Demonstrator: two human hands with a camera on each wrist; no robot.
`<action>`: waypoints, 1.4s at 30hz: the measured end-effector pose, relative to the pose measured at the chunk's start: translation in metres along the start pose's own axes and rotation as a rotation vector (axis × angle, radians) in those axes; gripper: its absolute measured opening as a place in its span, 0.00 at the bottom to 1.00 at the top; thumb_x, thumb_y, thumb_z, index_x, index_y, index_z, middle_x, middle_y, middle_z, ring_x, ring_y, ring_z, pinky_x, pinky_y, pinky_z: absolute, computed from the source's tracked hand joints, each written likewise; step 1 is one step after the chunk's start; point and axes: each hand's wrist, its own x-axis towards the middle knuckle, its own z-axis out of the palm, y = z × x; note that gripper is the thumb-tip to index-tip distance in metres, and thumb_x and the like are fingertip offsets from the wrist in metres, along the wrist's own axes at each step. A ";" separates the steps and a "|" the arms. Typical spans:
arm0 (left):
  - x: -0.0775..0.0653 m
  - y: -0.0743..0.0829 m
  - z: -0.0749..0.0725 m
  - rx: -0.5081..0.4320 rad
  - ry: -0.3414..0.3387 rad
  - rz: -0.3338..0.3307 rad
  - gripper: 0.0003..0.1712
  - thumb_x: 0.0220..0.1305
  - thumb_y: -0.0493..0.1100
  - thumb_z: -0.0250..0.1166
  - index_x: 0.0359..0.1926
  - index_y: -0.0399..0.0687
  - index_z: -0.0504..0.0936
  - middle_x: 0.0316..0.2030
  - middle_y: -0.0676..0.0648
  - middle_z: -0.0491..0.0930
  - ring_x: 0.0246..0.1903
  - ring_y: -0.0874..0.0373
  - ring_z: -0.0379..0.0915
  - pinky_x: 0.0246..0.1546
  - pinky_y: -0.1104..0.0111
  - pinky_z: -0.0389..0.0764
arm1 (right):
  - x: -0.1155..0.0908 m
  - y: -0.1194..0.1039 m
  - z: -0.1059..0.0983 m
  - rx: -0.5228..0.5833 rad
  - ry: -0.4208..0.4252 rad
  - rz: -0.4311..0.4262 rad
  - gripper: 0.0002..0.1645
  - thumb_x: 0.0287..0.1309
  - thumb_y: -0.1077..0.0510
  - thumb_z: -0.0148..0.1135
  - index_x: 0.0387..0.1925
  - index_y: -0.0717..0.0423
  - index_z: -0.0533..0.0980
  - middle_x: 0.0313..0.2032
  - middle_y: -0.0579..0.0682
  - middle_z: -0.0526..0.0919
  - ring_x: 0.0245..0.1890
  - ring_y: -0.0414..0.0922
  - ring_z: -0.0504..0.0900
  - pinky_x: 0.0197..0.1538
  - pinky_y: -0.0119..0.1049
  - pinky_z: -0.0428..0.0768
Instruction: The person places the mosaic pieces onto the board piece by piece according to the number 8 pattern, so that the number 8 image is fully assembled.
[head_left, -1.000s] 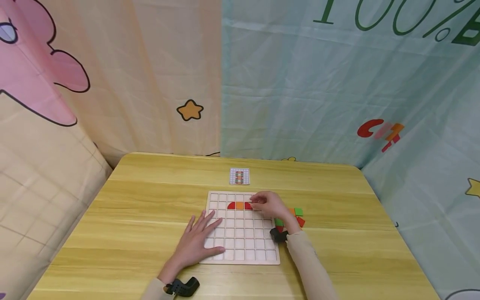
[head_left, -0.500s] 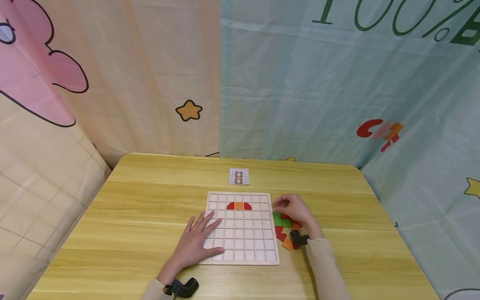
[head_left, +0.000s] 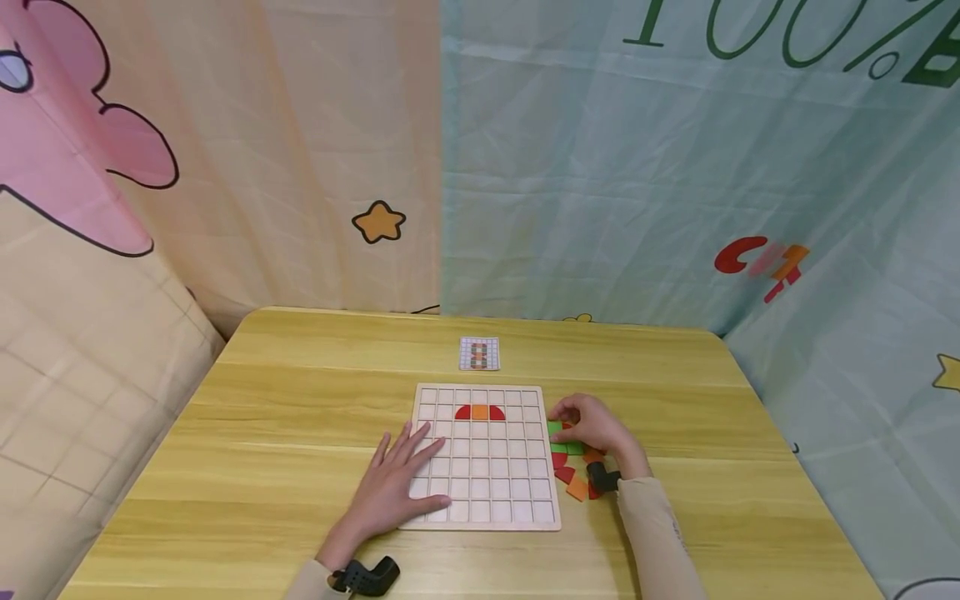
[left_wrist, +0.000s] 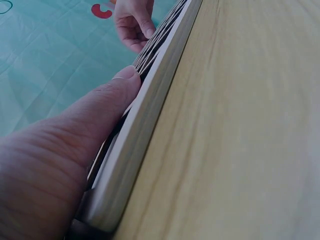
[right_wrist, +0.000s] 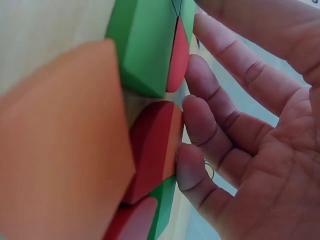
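Note:
A white gridded board [head_left: 480, 467] in a pale frame lies on the table. In one upper row sit an orange square block [head_left: 480, 412] and, at its two sides, a red quarter-round block [head_left: 462, 412] and another red quarter-round block [head_left: 497, 412]. My left hand [head_left: 393, 483] rests spread on the board's left side, its thumb [left_wrist: 107, 100] along the near frame. To the right of the board my right hand [head_left: 596, 423] reaches into loose blocks. Its thumb and forefinger stand apart around a green square block [head_left: 555, 427]; the other fingers [right_wrist: 197, 120] bend loosely beside the pile.
Loose red, green and orange blocks lie beside the board's right edge, among them an orange block [head_left: 577, 488] and a red block [head_left: 564, 474]. A small pattern card [head_left: 480, 353] lies behind the board. Printed curtains [head_left: 570, 208] hang behind the wooden table [head_left: 300, 400].
My right hand has left the right-hand red quarter-round on the board and moved right to the loose blocks, its thumb and forefinger now parted there. The left hand stays in place.

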 end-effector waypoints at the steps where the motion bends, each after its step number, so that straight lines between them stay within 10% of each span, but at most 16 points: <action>1: 0.000 0.000 0.000 -0.001 -0.001 -0.001 0.50 0.51 0.75 0.58 0.70 0.56 0.63 0.72 0.46 0.50 0.71 0.45 0.37 0.67 0.47 0.35 | 0.000 0.000 0.000 -0.001 -0.002 0.002 0.16 0.42 0.60 0.77 0.35 0.59 0.81 0.31 0.48 0.78 0.32 0.46 0.71 0.38 0.38 0.73; 27: -0.001 -0.001 0.001 0.000 0.014 0.003 0.50 0.51 0.76 0.58 0.70 0.56 0.64 0.72 0.47 0.51 0.71 0.45 0.39 0.67 0.47 0.36 | -0.003 0.004 0.002 0.102 0.128 0.045 0.09 0.48 0.59 0.73 0.31 0.54 0.80 0.27 0.46 0.79 0.28 0.44 0.76 0.31 0.34 0.79; 42: 0.000 0.000 -0.001 -0.007 0.006 0.003 0.50 0.51 0.76 0.58 0.70 0.56 0.64 0.72 0.46 0.51 0.71 0.45 0.39 0.67 0.47 0.36 | 0.030 -0.051 0.034 0.237 0.027 -0.017 0.08 0.52 0.59 0.71 0.33 0.59 0.81 0.29 0.48 0.80 0.29 0.44 0.77 0.34 0.33 0.77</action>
